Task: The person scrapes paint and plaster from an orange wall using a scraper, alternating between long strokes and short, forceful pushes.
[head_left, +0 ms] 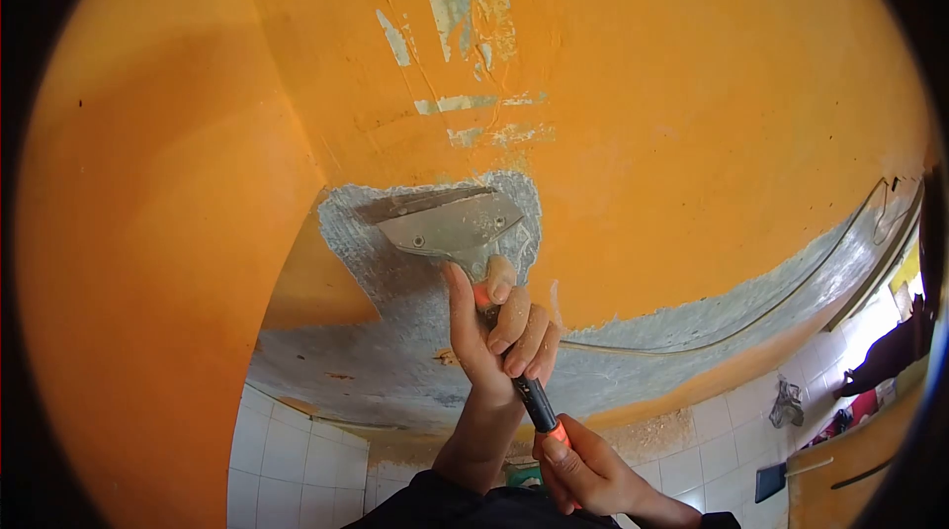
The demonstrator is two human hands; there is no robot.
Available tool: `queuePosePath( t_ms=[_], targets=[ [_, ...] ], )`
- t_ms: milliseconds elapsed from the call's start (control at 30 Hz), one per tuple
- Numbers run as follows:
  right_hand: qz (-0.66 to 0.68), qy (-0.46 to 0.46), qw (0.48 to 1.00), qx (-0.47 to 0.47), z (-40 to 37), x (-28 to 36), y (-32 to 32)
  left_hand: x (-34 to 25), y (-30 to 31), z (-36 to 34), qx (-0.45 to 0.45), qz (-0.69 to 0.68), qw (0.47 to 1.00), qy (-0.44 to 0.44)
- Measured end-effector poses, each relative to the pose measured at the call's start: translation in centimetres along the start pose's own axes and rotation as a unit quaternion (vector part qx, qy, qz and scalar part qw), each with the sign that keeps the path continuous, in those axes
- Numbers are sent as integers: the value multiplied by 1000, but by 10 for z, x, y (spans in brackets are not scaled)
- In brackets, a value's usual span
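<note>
A wide-bladed scraper with a long black and orange handle is raised against an orange-painted surface. Its metal head, fixed with screws, lies over a bared grey patch with ragged paint edges. My left hand is wrapped round the upper handle just below the head, palm towards me, with pale dust on the fingers. Lower down, my right hand grips the orange end of the handle. Whether the blade edge touches the surface is hard to tell.
Above the blade are pale chipped spots and cracks in the paint. A cable runs along a scraped grey strip. White tiles line the walls below. At right hangs a plastic bag, near dark cloth by a bright window.
</note>
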State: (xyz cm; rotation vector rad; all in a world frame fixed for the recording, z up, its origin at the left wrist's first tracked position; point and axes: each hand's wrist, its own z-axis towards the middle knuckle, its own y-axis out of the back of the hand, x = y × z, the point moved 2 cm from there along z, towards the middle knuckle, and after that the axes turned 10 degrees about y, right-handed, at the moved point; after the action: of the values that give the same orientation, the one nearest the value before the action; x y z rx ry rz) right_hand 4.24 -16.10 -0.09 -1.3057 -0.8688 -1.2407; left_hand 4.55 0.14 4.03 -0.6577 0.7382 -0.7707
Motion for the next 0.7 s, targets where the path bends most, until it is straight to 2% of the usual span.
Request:
queuePosePath(
  t_ms=[367, 467, 533, 700],
  targets=[
    [23, -11, 1000, 3, 5, 13, -2, -3, -7, 6, 4, 15, 1000, -12],
    [40, 13, 999, -10, -1, -1, -3, -1, -4, 5, -7, 9, 1000, 2],
    [28, 15, 1000, -2, 6, 4, 3, -1, -3, 6, 23, 0, 1000, 8],
    [43, -10, 999, 12, -2, -16, 7, 1, 3, -6, -4, 16, 1000, 18]
  ],
)
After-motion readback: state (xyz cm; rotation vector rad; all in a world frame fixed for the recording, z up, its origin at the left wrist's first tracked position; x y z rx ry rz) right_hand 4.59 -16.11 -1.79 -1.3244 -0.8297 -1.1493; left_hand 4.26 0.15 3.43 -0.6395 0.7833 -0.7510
